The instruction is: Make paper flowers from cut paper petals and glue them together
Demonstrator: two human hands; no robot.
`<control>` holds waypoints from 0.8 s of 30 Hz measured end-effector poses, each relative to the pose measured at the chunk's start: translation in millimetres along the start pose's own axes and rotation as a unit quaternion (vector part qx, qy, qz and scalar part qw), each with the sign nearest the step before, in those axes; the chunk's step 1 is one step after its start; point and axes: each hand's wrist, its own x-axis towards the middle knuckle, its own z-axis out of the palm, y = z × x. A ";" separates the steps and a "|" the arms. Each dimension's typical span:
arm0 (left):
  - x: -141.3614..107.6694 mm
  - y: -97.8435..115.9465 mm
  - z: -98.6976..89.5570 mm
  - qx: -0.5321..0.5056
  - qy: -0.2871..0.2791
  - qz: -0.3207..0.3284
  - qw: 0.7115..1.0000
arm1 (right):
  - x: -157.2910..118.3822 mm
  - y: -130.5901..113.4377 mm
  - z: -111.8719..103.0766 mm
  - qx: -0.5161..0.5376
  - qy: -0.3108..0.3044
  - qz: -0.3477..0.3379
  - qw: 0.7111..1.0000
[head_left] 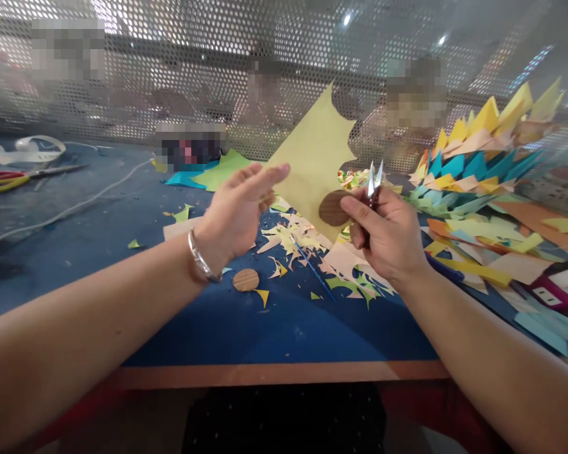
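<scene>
My left hand (pixel 239 208) is raised above the blue table, its fingers stretched toward a yellow-green paper sheet (pixel 315 157) with a jagged cut edge, touching the sheet's left side. My right hand (pixel 383 230) grips small silver snips (pixel 373 183) with the blades pointing up, and its thumb and fingers also pinch a brown round disc (pixel 332 208) against the sheet's lower corner. A second brown disc (pixel 245 279) lies on the table below my left wrist, which wears a silver bangle.
Paper offcuts (pixel 293 236) litter the blue table (pixel 274 328). A heap of folded coloured paper points (pixel 478 164) stands at right. A blue pen (pixel 312 268) lies among scraps. A perforated metal screen (pixel 218 63) closes the back, with people behind it. Scissors with coloured handles (pixel 9 180) lie far left.
</scene>
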 end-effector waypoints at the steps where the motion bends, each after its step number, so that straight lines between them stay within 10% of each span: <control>1: -5.8 -5.2 5.1 -0.034 -0.015 -0.028 0.999 | -0.1 -0.1 0.9 0.006 0.003 0.001 1.000; 7: -28.0 -24.9 28.5 -0.116 -0.075 -0.098 0.986 | -1.8 2.6 3.3 0.000 -0.013 0.022 1.000; 12: -16.5 -21.5 16.8 0.014 -0.051 -0.025 0.998 | -1.3 2.6 -1.9 -0.059 -0.013 -0.003 0.998; 24: -16.0 -26.1 11.6 0.043 -0.150 -0.122 0.980 | -3.4 4.8 -1.9 -0.198 -0.123 0.023 0.972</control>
